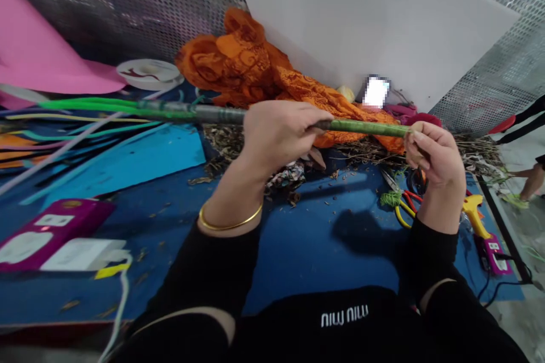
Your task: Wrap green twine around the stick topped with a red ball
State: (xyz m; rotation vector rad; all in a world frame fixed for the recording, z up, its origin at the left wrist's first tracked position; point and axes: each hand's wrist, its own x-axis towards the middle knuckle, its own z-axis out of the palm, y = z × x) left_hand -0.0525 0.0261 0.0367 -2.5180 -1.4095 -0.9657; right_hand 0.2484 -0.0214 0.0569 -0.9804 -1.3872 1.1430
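Note:
A long thin stick [366, 127] runs level across the view, above the blue tabletop. Its right part is wrapped in green, while the left part looks grey and dark with bright green strips at the far end. My left hand [276, 133] is wrapped around the stick near its middle. At the right end, the fingers of my right hand [436, 153] pinch the green-wrapped part. Below that hand lie scissors with yellow handles [402, 214], a red-handled tool [411, 199] and a small bundle of green string [390, 198].
Crumpled orange cloth [242, 57] and dry twigs lie along the back, by a white board [361, 17]. Purple power strips [76, 215] sit left and right, a yellow glue gun [474, 212] by the right one. A tape roll [149, 72] is back left. A person's leg [530, 178] shows far right.

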